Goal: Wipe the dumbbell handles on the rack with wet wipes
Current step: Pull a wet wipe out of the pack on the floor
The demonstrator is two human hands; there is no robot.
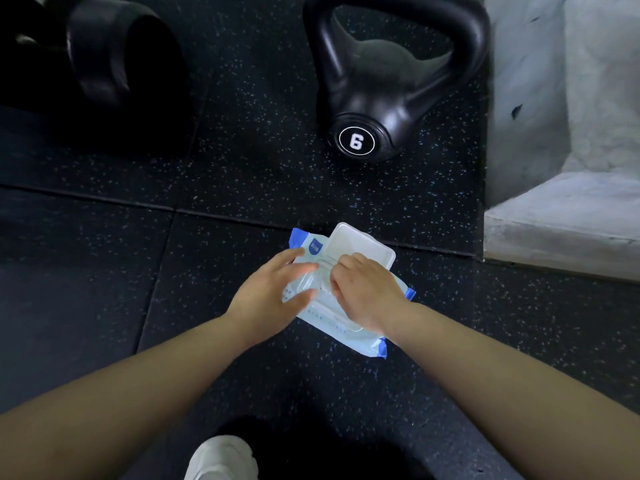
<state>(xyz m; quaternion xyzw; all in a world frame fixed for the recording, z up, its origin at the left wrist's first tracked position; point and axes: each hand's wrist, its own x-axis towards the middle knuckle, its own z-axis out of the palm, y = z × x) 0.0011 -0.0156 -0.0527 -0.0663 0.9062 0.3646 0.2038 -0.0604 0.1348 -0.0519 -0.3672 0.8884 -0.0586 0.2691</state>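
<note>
The wet wipes pack lay on the floor just this side of the kettlebell, lid up. It looked soft, light and slippery. The left hand was spread, pinning it. The right hand curled at the opening; whether it pinched a wipe couldn't be told.

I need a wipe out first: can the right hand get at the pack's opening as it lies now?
Probably yes. The white lid is flipped up, the right hand sits right over the opening of the wet wipes pack, and the left hand rests beside it, not across it.
</note>
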